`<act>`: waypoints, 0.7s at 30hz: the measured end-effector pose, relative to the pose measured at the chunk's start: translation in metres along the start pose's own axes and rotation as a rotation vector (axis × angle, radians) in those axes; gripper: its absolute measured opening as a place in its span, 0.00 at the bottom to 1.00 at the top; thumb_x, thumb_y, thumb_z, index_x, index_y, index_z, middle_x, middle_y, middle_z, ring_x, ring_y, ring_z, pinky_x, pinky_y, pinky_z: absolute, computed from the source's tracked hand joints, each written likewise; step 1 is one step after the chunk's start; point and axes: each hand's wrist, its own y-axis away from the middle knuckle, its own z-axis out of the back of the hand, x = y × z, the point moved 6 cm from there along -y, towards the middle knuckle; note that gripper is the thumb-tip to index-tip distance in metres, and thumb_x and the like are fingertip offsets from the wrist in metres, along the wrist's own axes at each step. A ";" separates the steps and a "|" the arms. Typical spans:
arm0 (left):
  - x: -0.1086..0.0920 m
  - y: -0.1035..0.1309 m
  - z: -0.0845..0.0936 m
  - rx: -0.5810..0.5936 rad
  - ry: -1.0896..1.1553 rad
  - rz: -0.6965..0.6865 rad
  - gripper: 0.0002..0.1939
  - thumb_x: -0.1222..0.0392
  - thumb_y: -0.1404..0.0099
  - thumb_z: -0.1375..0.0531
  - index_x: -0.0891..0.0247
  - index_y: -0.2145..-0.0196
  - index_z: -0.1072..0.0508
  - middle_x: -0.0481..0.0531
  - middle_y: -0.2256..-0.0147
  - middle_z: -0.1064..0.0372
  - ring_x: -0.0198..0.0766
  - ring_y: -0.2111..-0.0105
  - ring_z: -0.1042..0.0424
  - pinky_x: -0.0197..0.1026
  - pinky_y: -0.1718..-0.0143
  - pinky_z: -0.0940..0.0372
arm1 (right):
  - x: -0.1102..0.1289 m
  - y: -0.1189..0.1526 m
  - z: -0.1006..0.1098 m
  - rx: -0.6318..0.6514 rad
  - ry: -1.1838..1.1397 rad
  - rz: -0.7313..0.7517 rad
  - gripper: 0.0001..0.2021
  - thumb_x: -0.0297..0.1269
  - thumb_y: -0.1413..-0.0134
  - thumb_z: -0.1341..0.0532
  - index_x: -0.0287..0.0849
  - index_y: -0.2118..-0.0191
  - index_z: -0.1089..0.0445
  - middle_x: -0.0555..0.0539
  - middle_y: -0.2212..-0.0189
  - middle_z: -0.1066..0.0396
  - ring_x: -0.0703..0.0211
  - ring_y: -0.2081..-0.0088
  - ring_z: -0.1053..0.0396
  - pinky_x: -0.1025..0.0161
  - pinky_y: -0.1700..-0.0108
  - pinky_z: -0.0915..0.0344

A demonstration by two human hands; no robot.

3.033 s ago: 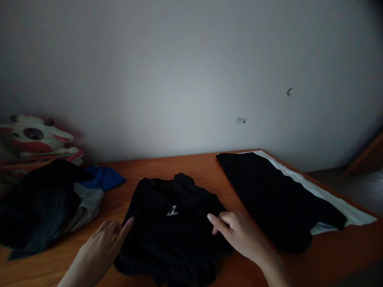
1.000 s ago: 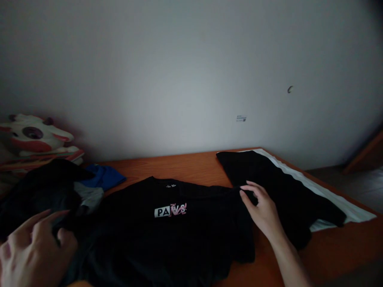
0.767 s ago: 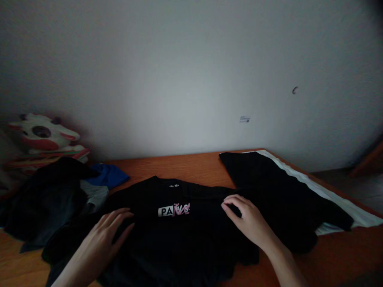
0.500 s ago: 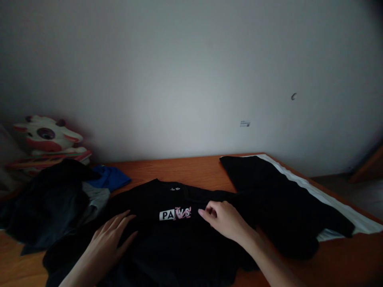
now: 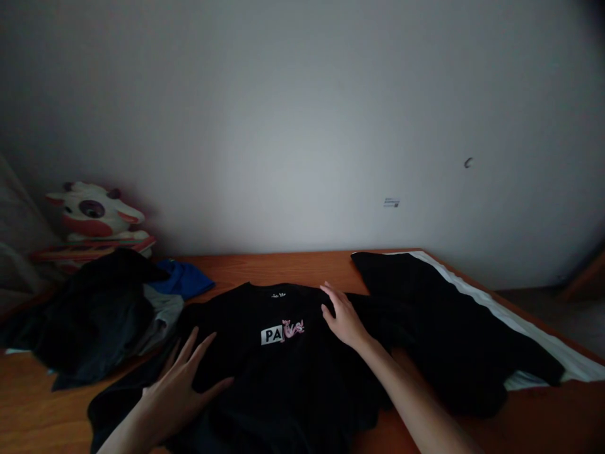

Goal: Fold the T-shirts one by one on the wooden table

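A black shirt [image 5: 265,384] with a "PA" print and a pink figure on its chest lies spread on the wooden table, its neckline toward the wall. My left hand [image 5: 182,384] rests over the shirt's left side, fingers spread and stretched out. On the right, near the shoulder by the collar, my right hand [image 5: 343,315] lies on the cloth with its fingers extended and the thumb apart. Neither hand grips the fabric. The lower part of the shirt runs out of view at the bottom.
Dark crumpled clothes [image 5: 99,315] are heaped at the left, beside a blue cloth [image 5: 186,279] and a grey one [image 5: 163,309]. Behind them stands a cow-shaped toy [image 5: 101,214] with a keyboard. Flat dark garments [image 5: 439,315] lie at the right over a white one [image 5: 501,302].
My right hand has unbent its fingers and moved up toward the shirt's shoulder. My left hand has spread its fingers wider. The shirt's chest lies smoother, and the view has shifted slightly.
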 end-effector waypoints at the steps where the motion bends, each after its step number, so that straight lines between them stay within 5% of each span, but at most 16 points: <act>1: 0.003 0.001 -0.001 0.015 -0.001 0.034 0.47 0.29 0.41 0.47 0.49 0.30 0.52 0.54 0.27 0.73 0.68 0.30 0.62 0.82 0.49 0.41 | 0.000 0.003 -0.002 0.037 0.101 0.024 0.21 0.35 0.38 0.45 0.42 0.41 0.33 0.38 0.35 0.40 0.47 0.33 0.44 0.47 0.33 0.45; 5: 0.005 -0.001 0.001 0.028 0.008 -0.019 0.54 0.26 0.47 0.43 0.54 0.30 0.50 0.59 0.27 0.69 0.66 0.30 0.60 0.75 0.41 0.44 | -0.002 0.017 0.000 0.129 0.343 0.014 0.17 0.38 0.36 0.44 0.41 0.44 0.29 0.37 0.38 0.36 0.46 0.37 0.39 0.50 0.37 0.41; 9: 0.000 -0.001 0.004 0.026 -0.020 -0.145 0.55 0.25 0.49 0.41 0.57 0.31 0.46 0.60 0.29 0.57 0.57 0.29 0.61 0.58 0.32 0.51 | 0.005 0.013 0.013 0.139 0.415 0.043 0.13 0.43 0.35 0.42 0.43 0.54 0.26 0.39 0.52 0.26 0.47 0.49 0.30 0.53 0.45 0.36; 13: 0.000 0.001 0.002 0.052 -0.002 -0.110 0.54 0.26 0.50 0.40 0.52 0.31 0.48 0.59 0.28 0.65 0.62 0.30 0.61 0.63 0.34 0.48 | 0.002 -0.007 0.020 0.127 0.397 -0.020 0.18 0.51 0.38 0.40 0.42 0.52 0.28 0.41 0.56 0.25 0.48 0.52 0.28 0.56 0.48 0.36; 16: 0.005 -0.001 0.000 0.029 -0.009 -0.070 0.56 0.25 0.50 0.41 0.54 0.30 0.50 0.63 0.28 0.67 0.68 0.31 0.59 0.68 0.40 0.41 | -0.002 -0.021 0.014 0.193 0.409 -0.008 0.13 0.45 0.42 0.34 0.46 0.54 0.26 0.45 0.57 0.25 0.52 0.52 0.28 0.61 0.50 0.37; 18: 0.011 -0.005 0.003 -0.040 -0.041 -0.085 0.52 0.28 0.44 0.44 0.58 0.30 0.48 0.65 0.29 0.60 0.66 0.32 0.53 0.66 0.41 0.39 | -0.009 -0.030 0.015 0.179 0.421 -0.039 0.05 0.40 0.40 0.36 0.48 0.60 0.25 0.47 0.59 0.26 0.55 0.55 0.28 0.63 0.53 0.37; 21: 0.016 -0.012 0.005 -0.120 -0.104 -0.214 0.33 0.43 0.33 0.52 0.59 0.36 0.36 0.59 0.33 0.43 0.53 0.33 0.43 0.56 0.36 0.42 | -0.023 -0.044 0.029 0.027 0.460 -0.187 0.11 0.41 0.33 0.44 0.45 0.57 0.25 0.43 0.58 0.27 0.52 0.56 0.27 0.61 0.56 0.36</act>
